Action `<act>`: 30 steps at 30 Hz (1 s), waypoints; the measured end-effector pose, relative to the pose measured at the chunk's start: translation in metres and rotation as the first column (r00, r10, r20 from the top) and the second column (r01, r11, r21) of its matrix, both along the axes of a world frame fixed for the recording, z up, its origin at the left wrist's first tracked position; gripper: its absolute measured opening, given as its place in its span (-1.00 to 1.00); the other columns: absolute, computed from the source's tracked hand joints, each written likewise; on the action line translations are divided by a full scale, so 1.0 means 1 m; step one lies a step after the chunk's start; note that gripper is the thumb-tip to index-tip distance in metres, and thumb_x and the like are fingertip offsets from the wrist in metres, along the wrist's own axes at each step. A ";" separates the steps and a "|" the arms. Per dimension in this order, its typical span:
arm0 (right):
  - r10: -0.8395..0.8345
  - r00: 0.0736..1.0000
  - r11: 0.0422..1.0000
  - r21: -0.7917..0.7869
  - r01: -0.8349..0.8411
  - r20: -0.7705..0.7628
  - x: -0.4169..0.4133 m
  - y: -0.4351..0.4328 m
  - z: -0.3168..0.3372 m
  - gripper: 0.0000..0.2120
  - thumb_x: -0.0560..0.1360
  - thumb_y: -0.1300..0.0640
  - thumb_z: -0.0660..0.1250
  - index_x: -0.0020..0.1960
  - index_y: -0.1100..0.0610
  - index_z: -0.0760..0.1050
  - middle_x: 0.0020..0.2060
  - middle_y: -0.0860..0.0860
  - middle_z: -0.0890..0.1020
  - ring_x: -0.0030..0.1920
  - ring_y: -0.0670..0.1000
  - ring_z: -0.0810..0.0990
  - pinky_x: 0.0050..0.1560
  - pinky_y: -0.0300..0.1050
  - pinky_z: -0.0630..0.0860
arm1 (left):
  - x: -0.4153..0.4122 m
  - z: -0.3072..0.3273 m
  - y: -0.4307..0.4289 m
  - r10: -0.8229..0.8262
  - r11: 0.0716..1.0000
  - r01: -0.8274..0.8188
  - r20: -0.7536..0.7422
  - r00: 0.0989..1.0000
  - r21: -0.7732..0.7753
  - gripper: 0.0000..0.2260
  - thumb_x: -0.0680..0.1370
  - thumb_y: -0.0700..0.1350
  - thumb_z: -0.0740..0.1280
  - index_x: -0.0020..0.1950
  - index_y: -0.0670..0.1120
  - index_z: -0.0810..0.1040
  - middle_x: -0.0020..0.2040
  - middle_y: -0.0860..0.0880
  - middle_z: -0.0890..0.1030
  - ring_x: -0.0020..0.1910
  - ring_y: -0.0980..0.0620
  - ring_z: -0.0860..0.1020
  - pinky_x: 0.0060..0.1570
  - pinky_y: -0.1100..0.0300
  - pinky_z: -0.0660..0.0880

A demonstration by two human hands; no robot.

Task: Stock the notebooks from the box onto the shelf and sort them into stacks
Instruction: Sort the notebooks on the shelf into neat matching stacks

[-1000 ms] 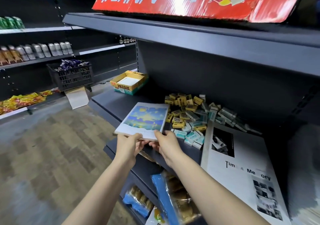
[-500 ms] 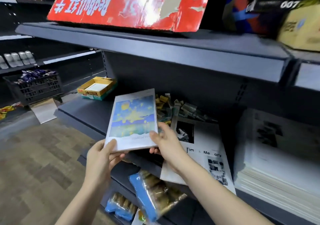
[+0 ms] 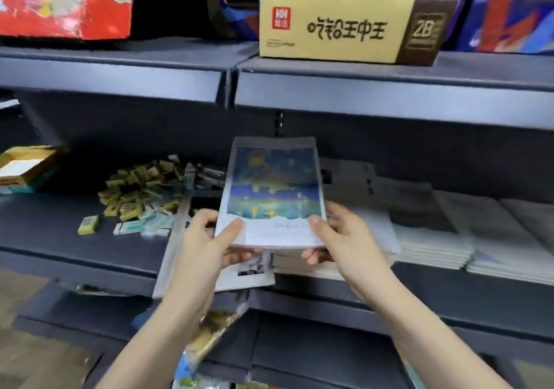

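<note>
Notebook with the blue painted cover (image 3: 274, 191) is pinched at its two near corners. Each thumb (image 3: 232, 230) presses flat on top while the other fingers curl underneath, the left hand (image 3: 207, 247) at one corner and the right hand (image 3: 344, 239) at the other. It hangs level just above the front half of the middle shelf (image 3: 75, 256), over the shelf's centre. It looks light and thin, and soft enough to sag if held by one edge. The cover looks smooth and may slide, so a two-handed grip at the corners, or a flat palm beneath, suits it best. Blur hides whether this is one notebook or a thin bundle. On the shelf I count three grey stacks: one (image 3: 368, 233) right beneath the notebook and two (image 3: 431, 239) toward the shelf's right end. One large grey booklet (image 3: 248, 280) overhangs the shelf's front lip, and a loose heap of erasers (image 3: 141, 191), too many to count, lies toward its left end.
</note>
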State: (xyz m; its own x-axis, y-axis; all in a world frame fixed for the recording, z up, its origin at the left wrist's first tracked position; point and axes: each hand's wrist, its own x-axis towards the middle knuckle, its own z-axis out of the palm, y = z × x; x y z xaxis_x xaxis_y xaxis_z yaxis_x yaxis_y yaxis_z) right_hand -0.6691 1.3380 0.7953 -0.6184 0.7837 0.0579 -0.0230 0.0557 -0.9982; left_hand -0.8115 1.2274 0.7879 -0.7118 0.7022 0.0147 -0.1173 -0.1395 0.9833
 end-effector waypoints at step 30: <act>-0.565 0.821 0.825 0.042 0.564 0.082 0.295 0.170 -0.060 -0.79 0.59 0.30 0.17 -0.14 0.22 0.53 -0.26 0.10 0.58 -0.32 -0.05 0.55 -0.44 -0.28 0.53 | 0.280 -0.051 0.221 -0.519 0.816 0.403 -0.219 0.826 -0.414 -0.79 0.61 -0.20 0.16 0.24 -0.17 0.28 -0.28 -0.02 0.57 -0.43 0.05 0.57 -0.38 0.21 0.50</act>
